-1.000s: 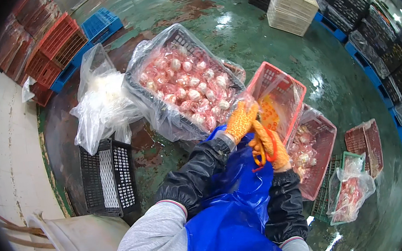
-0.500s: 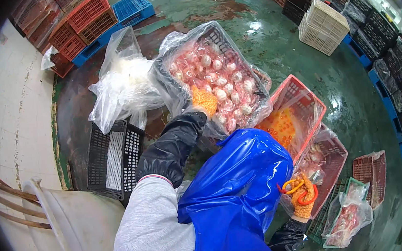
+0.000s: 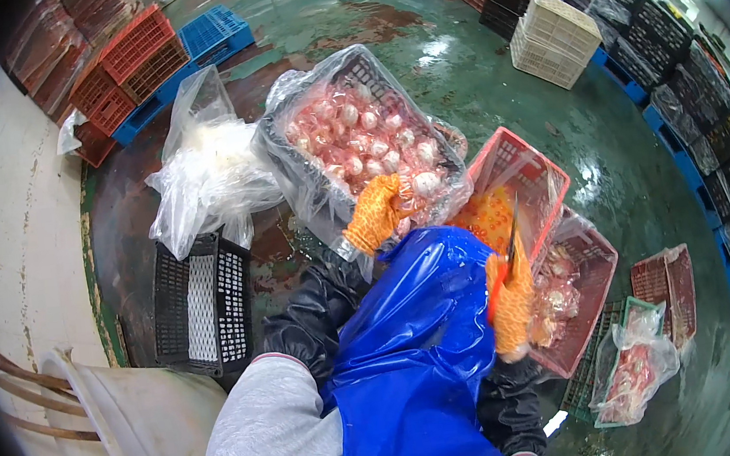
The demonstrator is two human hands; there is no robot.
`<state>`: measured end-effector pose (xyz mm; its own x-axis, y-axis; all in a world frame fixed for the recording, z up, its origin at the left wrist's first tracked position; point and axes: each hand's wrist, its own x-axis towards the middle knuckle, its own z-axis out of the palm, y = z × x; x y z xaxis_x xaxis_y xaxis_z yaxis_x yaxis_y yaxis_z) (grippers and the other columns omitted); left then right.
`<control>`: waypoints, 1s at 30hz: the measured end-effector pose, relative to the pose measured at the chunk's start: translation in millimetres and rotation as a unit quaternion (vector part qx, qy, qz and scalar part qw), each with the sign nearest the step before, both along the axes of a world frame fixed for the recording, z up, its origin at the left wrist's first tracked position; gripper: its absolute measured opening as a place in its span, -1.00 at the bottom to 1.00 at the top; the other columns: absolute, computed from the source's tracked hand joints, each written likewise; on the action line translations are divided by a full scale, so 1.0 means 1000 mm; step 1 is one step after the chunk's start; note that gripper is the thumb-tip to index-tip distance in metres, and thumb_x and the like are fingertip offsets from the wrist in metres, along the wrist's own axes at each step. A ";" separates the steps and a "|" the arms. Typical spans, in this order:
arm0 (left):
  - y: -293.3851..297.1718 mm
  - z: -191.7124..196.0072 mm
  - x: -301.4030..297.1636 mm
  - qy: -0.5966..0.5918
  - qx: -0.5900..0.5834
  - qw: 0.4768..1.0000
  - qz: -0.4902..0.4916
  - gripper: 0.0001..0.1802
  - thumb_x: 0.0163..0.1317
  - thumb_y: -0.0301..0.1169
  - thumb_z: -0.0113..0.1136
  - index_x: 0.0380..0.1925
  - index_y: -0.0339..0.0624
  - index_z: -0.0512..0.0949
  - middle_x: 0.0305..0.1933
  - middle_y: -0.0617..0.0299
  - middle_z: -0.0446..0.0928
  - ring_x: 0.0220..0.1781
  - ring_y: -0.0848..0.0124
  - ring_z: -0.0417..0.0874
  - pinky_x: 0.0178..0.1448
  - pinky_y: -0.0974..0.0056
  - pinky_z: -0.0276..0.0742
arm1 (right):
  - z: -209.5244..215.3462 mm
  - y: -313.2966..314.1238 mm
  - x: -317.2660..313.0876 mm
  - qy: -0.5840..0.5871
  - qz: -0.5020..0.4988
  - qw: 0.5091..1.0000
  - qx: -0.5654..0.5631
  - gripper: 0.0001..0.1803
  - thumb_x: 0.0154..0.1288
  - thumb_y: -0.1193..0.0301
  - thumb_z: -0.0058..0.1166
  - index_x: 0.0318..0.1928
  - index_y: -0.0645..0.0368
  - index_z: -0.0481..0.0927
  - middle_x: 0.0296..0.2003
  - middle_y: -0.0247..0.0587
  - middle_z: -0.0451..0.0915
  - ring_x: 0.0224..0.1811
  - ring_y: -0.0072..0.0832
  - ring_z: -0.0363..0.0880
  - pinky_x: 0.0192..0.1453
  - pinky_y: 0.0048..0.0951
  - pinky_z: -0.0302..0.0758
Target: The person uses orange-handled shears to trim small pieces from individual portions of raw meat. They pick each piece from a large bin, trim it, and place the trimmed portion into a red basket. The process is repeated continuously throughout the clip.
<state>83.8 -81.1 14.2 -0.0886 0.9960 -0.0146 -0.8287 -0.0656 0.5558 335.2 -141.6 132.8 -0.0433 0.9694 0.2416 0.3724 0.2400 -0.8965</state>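
Note:
A black crate (image 3: 289,178) lined with clear plastic holds several pale pink round pieces of seafood. My left hand (image 3: 377,213), in an orange glove, reaches into its near corner and closes on one pale round piece (image 3: 426,184). My right hand (image 3: 512,301), also in an orange glove, is beside my blue apron (image 3: 414,356) and grips a knife (image 3: 512,228) with its blade pointing up. Just beyond the blade stands a red crate (image 3: 541,165) with orange pieces inside.
A second red crate (image 3: 599,292) with bagged pieces sits at the right, with a small tray and bag (image 3: 638,368) past it. An empty black crate (image 3: 199,303) and a heap of clear bags (image 3: 207,164) lie at the left. Stacked crates ring the wet green floor.
My left hand left the right hand, reached into the black crate and took a piece. My right hand dropped low, then rose beside the apron with the knife.

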 end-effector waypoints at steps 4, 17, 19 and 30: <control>-0.007 -0.004 0.048 0.194 0.059 0.978 0.039 -0.72 0.27 -0.29 -0.09 -0.19 -0.25 0.45 -0.18 0.17 0.50 -0.15 0.29 0.54 0.05 0.13 0.49 | -0.018 0.012 -0.016 -0.256 0.023 0.962 0.090 -0.51 0.17 0.50 0.00 0.16 0.15 0.32 -0.22 -0.03 0.51 -0.27 -0.29 0.50 -0.21 -0.37 0.41; -0.039 0.053 0.095 0.290 -0.025 0.947 -0.133 -0.63 0.24 -0.11 -0.02 -0.19 -0.19 0.49 -0.31 0.13 0.54 -0.31 0.42 0.55 -0.28 0.37 0.50 | -0.049 0.015 0.001 0.301 0.042 0.937 -0.175 -0.65 0.26 0.31 0.01 0.02 0.14 0.40 -0.56 -0.38 0.43 -0.64 -0.65 0.36 -0.66 -0.61 0.29; -0.040 0.032 0.109 0.294 -0.113 0.935 -0.162 -0.55 0.22 0.02 -0.03 -0.17 -0.12 0.50 -0.39 0.21 0.54 -0.54 0.52 0.50 -0.50 0.48 0.42 | -0.064 0.015 0.006 0.232 0.007 0.961 -0.150 -0.65 0.24 0.31 0.03 0.00 0.14 0.41 -0.51 -0.34 0.46 -0.66 -0.62 0.36 -0.65 -0.60 0.32; -0.064 0.065 0.141 0.199 -0.138 0.959 -0.148 -0.70 0.28 -0.09 -0.10 -0.29 -0.04 0.48 -0.64 0.36 0.41 -0.76 0.61 0.29 -0.74 0.52 0.11 | -0.035 0.005 -0.006 0.259 0.053 0.957 -0.120 -0.65 0.25 0.42 -0.03 0.05 0.17 0.36 -0.36 -0.40 0.46 -0.53 -0.74 0.37 -0.60 -0.72 0.27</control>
